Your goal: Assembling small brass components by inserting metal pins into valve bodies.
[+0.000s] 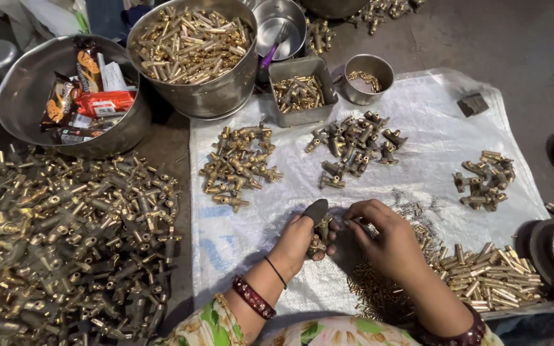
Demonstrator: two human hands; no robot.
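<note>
My left hand [297,240] grips a brass valve fitting [318,232] with a dark handle, held upright above the white woven sheet [431,122]. My right hand [389,240] hovers just to its right, fingertips pinched at the fitting's side; whether they hold a small part I cannot tell. Under my right wrist lies a heap of small brass pins [373,291]. A scatter of thin wire springs [411,208] lies beyond the right hand.
Piles of brass fittings lie on the sheet [238,163], [354,144], [485,179]. Brass tubes [492,279] lie at right. A big heap of fittings [65,243] fills the left. Steel bowls hold brass rods [193,48] and snack packets [81,90]. A small tin [299,93] and cup [368,77] stand behind.
</note>
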